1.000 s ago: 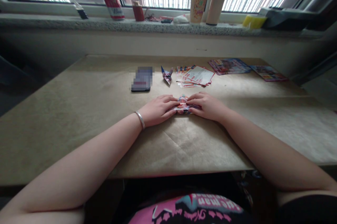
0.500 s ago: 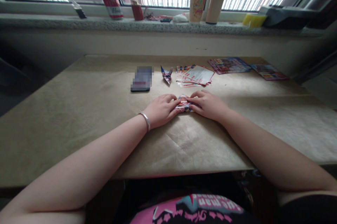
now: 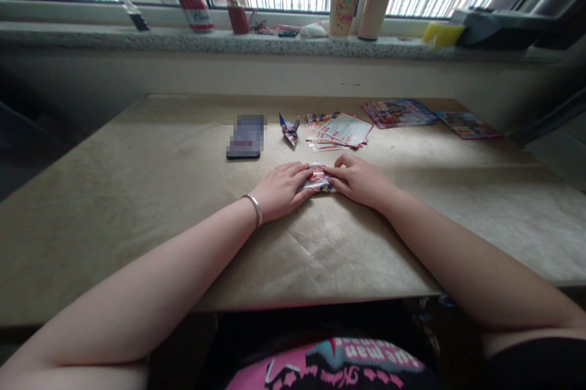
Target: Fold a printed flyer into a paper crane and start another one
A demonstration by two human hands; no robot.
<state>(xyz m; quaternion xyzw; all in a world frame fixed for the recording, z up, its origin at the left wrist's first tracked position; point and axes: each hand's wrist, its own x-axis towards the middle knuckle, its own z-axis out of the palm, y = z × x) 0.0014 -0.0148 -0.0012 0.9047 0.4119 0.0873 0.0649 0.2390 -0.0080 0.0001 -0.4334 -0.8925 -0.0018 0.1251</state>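
A small folded sheet of colourful printed paper point(image 3: 319, 179) lies on the table in front of me, between both hands. My left hand point(image 3: 284, 188) wears a silver bangle at the wrist and grips the paper's left side, its thumb at the near edge. On the right side, my right hand point(image 3: 359, 181) holds the paper with thumb and bent fingers. Part of the paper is hidden under the fingertips. Beyond it stands a folded paper crane point(image 3: 290, 130) made of similar printed paper.
A phone point(image 3: 246, 137) with a blurred screen lies left of the crane. Printed cards point(image 3: 341, 130) are fanned out to its right, and more printed sheets point(image 3: 398, 114) lie at the back right. On the windowsill point(image 3: 274, 45) stand a red can point(image 3: 195, 7) and a patterned cup point(image 3: 344, 4).
The fingers have shifted slightly on the folded paper, and the right index finger is more bent. More of the paper's middle shows. Everything else stays in place.
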